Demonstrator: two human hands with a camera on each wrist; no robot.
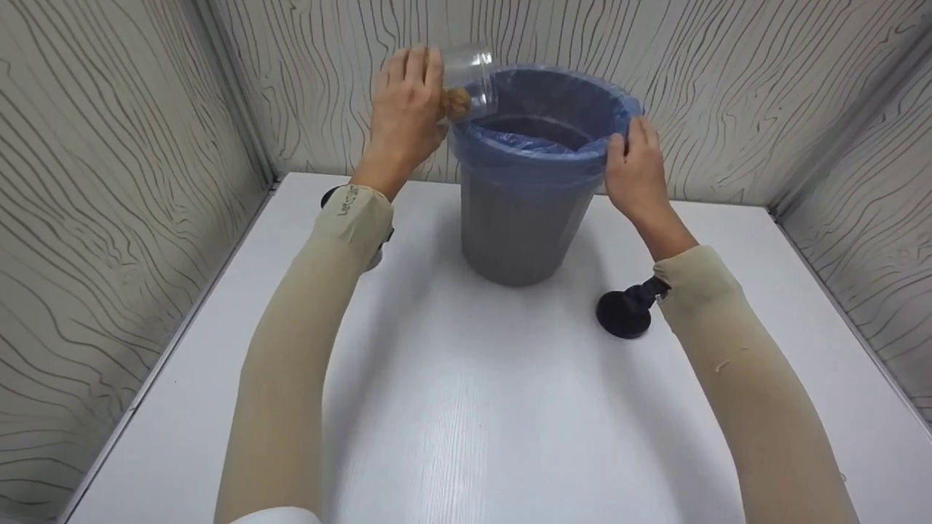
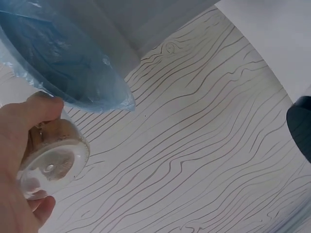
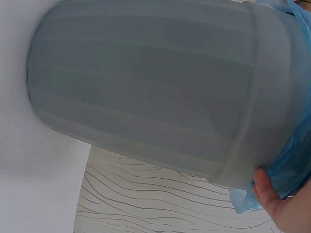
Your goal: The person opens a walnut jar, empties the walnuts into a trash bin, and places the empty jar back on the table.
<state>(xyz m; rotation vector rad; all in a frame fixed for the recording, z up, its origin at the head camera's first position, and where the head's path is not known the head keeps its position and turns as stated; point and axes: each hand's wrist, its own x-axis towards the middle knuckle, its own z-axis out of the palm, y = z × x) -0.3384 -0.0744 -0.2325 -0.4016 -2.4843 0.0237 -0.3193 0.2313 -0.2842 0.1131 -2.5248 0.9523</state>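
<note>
My left hand [image 1: 408,102] grips a clear jar [image 1: 470,64] tipped on its side, its mouth at the left rim of the bin. Some brown, clumped stuff [image 1: 456,104] lies inside the jar; in the left wrist view the jar's round clear base [image 2: 53,167] faces the camera. A grey trash bin [image 1: 520,225] stands upright, lined with a blue plastic bag [image 1: 535,164] folded over its rim. On the opposite side, my right hand [image 1: 636,171] holds the rim through the bag, thumb outside. The bottom of the bin's inside is hidden.
The bin stands toward the back of a white table [image 1: 451,407]. Walls with a wood-line pattern [image 1: 728,109] rise close behind it and at both sides. A black round device [image 1: 624,314] is strapped at my right wrist.
</note>
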